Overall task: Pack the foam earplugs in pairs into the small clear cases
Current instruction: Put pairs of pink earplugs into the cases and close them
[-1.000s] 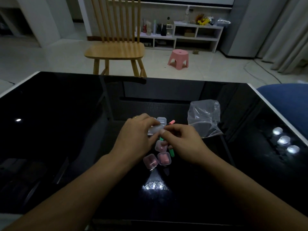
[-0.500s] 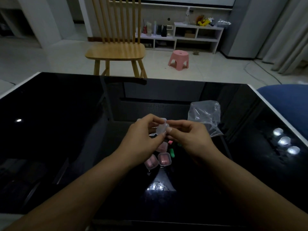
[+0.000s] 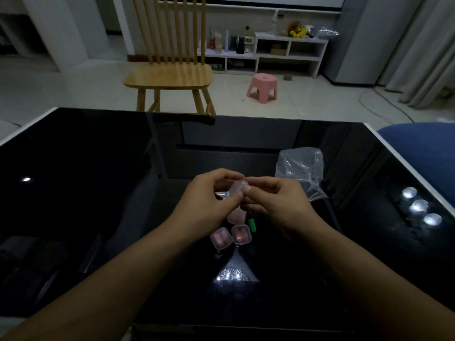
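Observation:
Above the middle of the black glass table (image 3: pixel 98 193), my left hand (image 3: pixel 209 205) and my right hand (image 3: pixel 275 203) both pinch a small clear case (image 3: pixel 236 189). I cannot tell whether anything is inside it. Below my hands lie three shut clear cases with pink earplugs in them: one (image 3: pixel 236 216) partly under my fingers, one (image 3: pixel 220 238) to the lower left, one (image 3: pixel 241 233) to the lower right. A loose green earplug (image 3: pixel 251 224) rests on the glass beside them.
An empty clear plastic bag (image 3: pixel 300 168) lies on the table just right of my hands. A blue seat (image 3: pixel 423 148) stands at the right edge. Beyond the far edge are a wooden chair (image 3: pixel 170 75) and a pink stool (image 3: pixel 263 91).
Both hands rose from the table with the clear case and hold it in the air between them. The loose pink earplug seen near the case earlier is out of sight.

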